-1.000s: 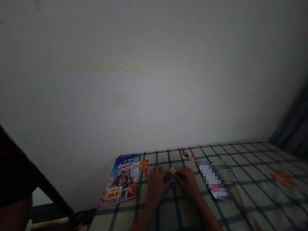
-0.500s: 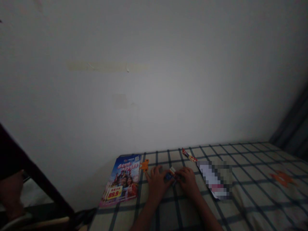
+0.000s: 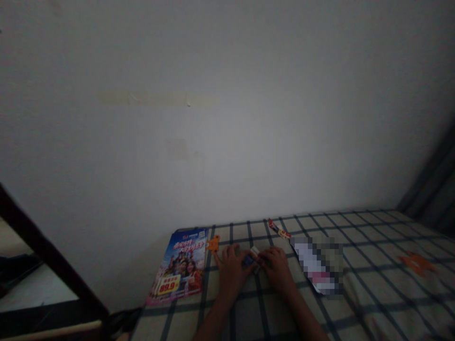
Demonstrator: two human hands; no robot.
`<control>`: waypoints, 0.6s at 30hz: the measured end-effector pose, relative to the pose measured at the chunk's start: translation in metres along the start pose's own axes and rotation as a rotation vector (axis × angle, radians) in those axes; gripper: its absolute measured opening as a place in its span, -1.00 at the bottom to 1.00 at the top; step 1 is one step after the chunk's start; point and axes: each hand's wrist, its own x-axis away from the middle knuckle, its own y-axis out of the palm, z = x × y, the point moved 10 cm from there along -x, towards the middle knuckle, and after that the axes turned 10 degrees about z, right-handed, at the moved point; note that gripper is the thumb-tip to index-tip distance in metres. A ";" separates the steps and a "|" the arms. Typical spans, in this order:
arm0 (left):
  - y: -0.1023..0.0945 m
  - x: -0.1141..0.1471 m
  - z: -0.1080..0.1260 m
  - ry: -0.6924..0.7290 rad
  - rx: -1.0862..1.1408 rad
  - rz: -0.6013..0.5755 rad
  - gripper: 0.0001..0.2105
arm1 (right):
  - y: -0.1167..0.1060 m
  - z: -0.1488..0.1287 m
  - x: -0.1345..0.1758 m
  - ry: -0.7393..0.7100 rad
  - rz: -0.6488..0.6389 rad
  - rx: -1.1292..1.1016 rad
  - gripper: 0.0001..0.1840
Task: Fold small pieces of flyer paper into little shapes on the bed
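Observation:
Between my two hands is a small folded piece of printed paper (image 3: 254, 252), blue and red with a white end. My left hand (image 3: 232, 263) grips its left side with the thumb and curled fingers. On the other side, my right hand (image 3: 275, 263) pinches the paper's right edge. The lower part of the paper is partly hidden by my fingers. Just left of my left hand lies an orange animal-shaped piece (image 3: 213, 244). A printed blue flyer (image 3: 183, 265) rests farther left on the checked cloth (image 3: 245, 317).
A red and yellow paper strip (image 3: 280, 229) lies behind my right hand, near a blurred-out printed item (image 3: 314, 267). Farther right is an orange shape (image 3: 417, 263) on the cloth. A pale wall (image 3: 249, 118) stands behind; a dark slanted bar (image 3: 53, 251) is at left.
A person's hand and forearm at the far left have gone from view. My hands stay almost in place around the folded paper, which shows slightly more of its blue part.

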 end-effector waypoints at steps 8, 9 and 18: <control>0.001 0.000 -0.001 -0.014 0.002 -0.015 -0.67 | 0.001 0.000 0.000 -0.020 0.000 0.037 -0.78; 0.001 0.000 -0.001 -0.016 0.005 -0.018 -0.67 | 0.001 -0.001 0.000 -0.020 -0.002 0.040 -0.78; 0.004 -0.001 -0.004 -0.024 -0.027 -0.053 -0.64 | 0.001 -0.003 0.002 -0.021 -0.009 0.075 -0.78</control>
